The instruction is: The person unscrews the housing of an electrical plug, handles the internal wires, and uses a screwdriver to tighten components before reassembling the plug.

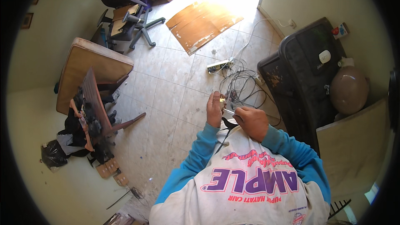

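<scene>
My left hand (215,109) is raised in front of my chest, fingers closed around a small part with a brass-coloured end (222,99). My right hand (251,121) is closed on a thin metal tool (228,111) whose tip points at that part. A black cable (226,130) hangs from between the hands down over my white and blue sweater. The two hands are a few centimetres apart.
A tangle of cables and a white power strip (218,66) lie on the tiled floor ahead. A dark cabinet (306,75) stands at the right, a tipped wooden table (89,73) and clutter at the left, an office chair (125,21) and wooden board (203,23) farther off.
</scene>
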Action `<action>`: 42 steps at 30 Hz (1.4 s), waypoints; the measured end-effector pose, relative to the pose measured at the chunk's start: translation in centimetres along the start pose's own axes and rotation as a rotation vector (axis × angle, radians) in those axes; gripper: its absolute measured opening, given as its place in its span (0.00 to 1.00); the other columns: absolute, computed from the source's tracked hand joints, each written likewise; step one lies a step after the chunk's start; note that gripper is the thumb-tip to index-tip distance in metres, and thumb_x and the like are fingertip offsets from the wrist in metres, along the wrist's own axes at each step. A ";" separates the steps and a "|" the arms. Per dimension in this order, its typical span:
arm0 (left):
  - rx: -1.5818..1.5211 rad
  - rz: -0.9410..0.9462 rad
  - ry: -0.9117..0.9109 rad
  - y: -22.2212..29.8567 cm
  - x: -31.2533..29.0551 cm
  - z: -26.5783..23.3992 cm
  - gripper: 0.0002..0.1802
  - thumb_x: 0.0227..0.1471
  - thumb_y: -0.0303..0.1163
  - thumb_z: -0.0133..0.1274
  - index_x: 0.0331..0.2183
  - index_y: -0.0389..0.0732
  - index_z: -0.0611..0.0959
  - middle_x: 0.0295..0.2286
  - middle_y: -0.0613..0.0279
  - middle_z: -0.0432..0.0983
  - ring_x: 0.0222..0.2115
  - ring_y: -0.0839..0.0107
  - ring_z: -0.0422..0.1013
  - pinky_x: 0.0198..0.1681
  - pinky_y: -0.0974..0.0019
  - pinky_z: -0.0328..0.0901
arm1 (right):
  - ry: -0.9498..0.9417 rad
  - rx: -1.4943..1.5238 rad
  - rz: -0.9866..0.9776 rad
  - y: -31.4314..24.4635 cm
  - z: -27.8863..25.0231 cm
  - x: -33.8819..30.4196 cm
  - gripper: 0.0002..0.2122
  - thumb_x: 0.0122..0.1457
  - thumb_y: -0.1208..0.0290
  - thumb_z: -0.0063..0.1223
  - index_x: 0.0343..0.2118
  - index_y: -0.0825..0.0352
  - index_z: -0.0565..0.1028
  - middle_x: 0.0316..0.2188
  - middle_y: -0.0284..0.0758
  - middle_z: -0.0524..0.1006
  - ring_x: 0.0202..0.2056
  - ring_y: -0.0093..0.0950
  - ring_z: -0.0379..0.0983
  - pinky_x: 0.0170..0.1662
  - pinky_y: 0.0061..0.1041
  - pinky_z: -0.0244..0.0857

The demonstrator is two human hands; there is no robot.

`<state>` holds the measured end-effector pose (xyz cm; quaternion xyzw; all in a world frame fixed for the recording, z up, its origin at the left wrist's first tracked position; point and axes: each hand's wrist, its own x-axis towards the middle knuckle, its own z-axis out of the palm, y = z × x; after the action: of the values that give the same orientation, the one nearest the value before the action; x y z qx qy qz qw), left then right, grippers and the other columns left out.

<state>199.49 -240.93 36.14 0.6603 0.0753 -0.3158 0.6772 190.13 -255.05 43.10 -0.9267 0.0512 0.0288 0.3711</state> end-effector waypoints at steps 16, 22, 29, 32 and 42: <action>-0.314 -0.300 -0.130 2.1 1.0 -0.1 0.28 0.60 0.57 0.39 0.34 0.39 0.73 0.21 0.65 0.70 0.11 0.81 0.61 0.09 0.80 0.50 | 0.119 -0.132 -0.008 -0.5 -0.4 0.1 0.07 0.50 0.66 0.59 0.28 0.62 0.74 0.22 0.35 0.74 0.27 0.34 0.74 0.29 0.33 0.67; -0.295 -0.298 -0.115 1.9 1.1 0.0 0.26 0.61 0.55 0.37 0.34 0.41 0.73 0.21 0.64 0.70 0.12 0.80 0.62 0.09 0.80 0.51 | 0.115 -0.128 0.032 -0.3 -0.2 -0.2 0.08 0.50 0.65 0.59 0.27 0.62 0.74 0.21 0.35 0.74 0.26 0.34 0.74 0.29 0.34 0.66; -0.226 -0.240 -0.126 1.2 1.3 0.2 0.27 0.61 0.56 0.39 0.35 0.39 0.73 0.20 0.64 0.69 0.11 0.81 0.60 0.10 0.79 0.50 | 0.126 -0.149 0.011 -0.1 -0.5 -0.2 0.07 0.50 0.65 0.60 0.27 0.61 0.74 0.21 0.33 0.73 0.26 0.33 0.73 0.28 0.34 0.65; -0.157 -0.208 -0.111 0.9 1.4 0.4 0.27 0.60 0.57 0.40 0.35 0.39 0.72 0.20 0.65 0.69 0.11 0.82 0.59 0.10 0.79 0.49 | 0.124 -0.179 -0.013 0.1 -0.6 -0.2 0.07 0.49 0.66 0.60 0.27 0.61 0.74 0.21 0.32 0.72 0.26 0.32 0.73 0.28 0.33 0.64; -0.095 -0.163 -0.095 0.3 1.5 0.7 0.26 0.60 0.56 0.42 0.34 0.40 0.73 0.19 0.66 0.68 0.12 0.83 0.58 0.11 0.79 0.50 | 0.129 -0.255 -0.054 0.4 -0.5 -0.3 0.07 0.47 0.68 0.59 0.27 0.60 0.73 0.22 0.30 0.72 0.27 0.30 0.72 0.29 0.31 0.64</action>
<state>200.66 -242.15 35.71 0.6032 0.1115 -0.3971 0.6827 189.81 -255.67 43.18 -0.9673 0.0459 -0.0348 0.2469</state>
